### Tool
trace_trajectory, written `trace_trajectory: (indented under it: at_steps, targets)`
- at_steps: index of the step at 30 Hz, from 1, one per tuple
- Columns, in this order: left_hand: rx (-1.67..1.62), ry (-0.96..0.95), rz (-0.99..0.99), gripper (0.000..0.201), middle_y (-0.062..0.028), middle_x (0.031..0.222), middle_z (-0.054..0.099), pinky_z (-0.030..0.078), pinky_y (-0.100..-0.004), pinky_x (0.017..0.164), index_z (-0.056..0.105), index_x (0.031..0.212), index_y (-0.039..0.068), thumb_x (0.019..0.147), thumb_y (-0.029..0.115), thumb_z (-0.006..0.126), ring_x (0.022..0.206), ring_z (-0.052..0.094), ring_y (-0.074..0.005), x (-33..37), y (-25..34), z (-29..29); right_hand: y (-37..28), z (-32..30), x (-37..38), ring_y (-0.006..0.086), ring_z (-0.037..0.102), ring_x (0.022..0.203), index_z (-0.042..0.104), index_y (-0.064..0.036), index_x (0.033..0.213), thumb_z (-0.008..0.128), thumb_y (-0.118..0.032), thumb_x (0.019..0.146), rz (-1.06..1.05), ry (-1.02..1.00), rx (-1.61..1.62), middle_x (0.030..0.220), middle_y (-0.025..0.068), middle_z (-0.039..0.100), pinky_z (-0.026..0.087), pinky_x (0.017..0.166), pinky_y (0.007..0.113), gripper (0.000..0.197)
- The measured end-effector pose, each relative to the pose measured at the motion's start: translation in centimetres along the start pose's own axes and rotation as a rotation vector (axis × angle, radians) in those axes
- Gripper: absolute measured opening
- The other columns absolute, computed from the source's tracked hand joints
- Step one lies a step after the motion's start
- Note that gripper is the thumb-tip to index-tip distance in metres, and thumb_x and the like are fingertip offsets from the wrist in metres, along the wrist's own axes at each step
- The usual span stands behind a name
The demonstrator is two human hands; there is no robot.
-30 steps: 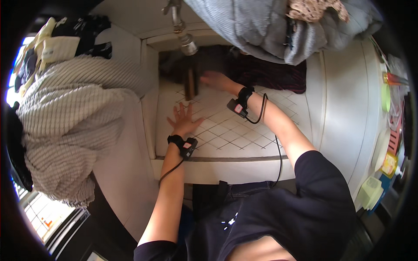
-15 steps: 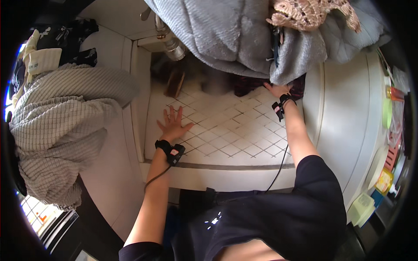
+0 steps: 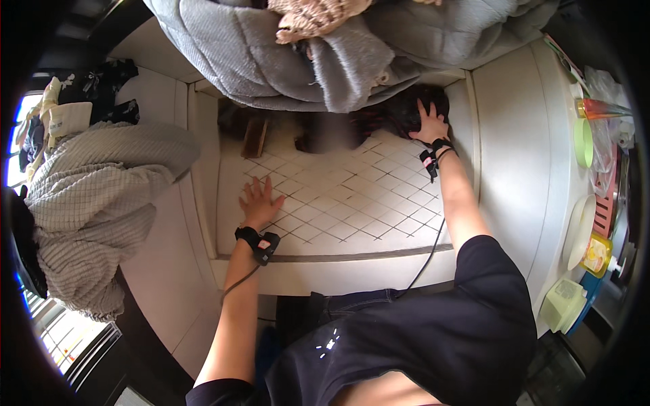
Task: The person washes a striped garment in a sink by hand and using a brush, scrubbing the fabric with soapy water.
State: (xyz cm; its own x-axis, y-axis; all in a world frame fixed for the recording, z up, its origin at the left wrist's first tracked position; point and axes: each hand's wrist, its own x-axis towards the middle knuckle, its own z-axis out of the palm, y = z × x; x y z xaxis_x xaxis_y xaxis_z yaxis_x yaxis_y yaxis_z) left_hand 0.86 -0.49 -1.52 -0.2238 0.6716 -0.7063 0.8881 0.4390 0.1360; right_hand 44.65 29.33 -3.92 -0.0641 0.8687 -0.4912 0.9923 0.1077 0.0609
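My left hand (image 3: 259, 204) lies spread on the left part of a white sloped washboard surface (image 3: 338, 210) scored with a diagonal grid. Its fingers are apart and nothing is in them. At the far right of the board, my right hand (image 3: 430, 125) rests with fingers spread on a dark, wet-looking cloth (image 3: 399, 111). Much of that cloth is hidden under a grey quilted blanket (image 3: 244, 61) bulging in from the far side. A wooden scrubbing brush (image 3: 254, 139) stands at the board's far left. Each wrist wears a black strap with a small device and cable.
A crumpled grey waffle-textured cloth (image 3: 95, 196) lies on the left ledge (image 3: 162, 264). Dark and cream clothes (image 3: 71, 115) sit behind it. To the right are a yellow bottle (image 3: 596, 256), a pale green container (image 3: 563, 304) and a red-orange item (image 3: 599, 108).
The view has shifted, so the blanket appears further left and the tap has gone out of sight. My right hand has moved farther onto the dark cloth. My left hand stays flat on the board.
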Motion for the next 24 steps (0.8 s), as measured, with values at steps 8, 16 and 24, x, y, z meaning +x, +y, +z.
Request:
trace_trajectory:
  at_steps: [8,16,24]
  targets:
    - [-0.135,-0.030,0.442,0.071,-0.0236,0.153,0.034,0.027,-0.0466,0.115,0.043,0.145,0.010,0.091,0.053,0.056,0.142,0.028,-0.0446,-2.2,4.7,2.6,-4.7,4.5,-3.9,0.0436,0.061,0.109,0.062,0.0010,0.120,0.062,-0.038,0.086,0.105,0.106,0.610,0.108,0.0284,0.066,0.050,0.091,0.047,0.051]
    - [-1.472,-0.405,0.097,0.081,-0.0118,0.149,0.044,0.035,-0.0411,0.111,0.039,0.147,0.008,0.093,0.066,0.049,0.132,0.046,-0.0286,-8.1,14.6,-0.1,-9.6,4.3,-17.5,0.0244,0.057,0.119,0.049,-0.0006,0.136,0.051,-0.022,0.100,-0.514,-0.382,2.192,0.134,0.0124,0.058,0.047,0.102,0.038,0.042]
    - [-2.157,-0.548,0.361,0.061,-0.0140,0.134,0.058,0.040,-0.0511,0.109,0.054,0.134,0.007,0.093,0.052,0.059,0.123,0.055,-0.0317,-11.3,17.2,-7.9,-13.0,-5.7,-28.9,0.0241,0.053,0.123,0.045,-0.0036,0.140,0.047,-0.025,0.102,-0.805,-0.680,2.531,0.138,0.0113,0.053,0.045,0.105,0.038,0.044]
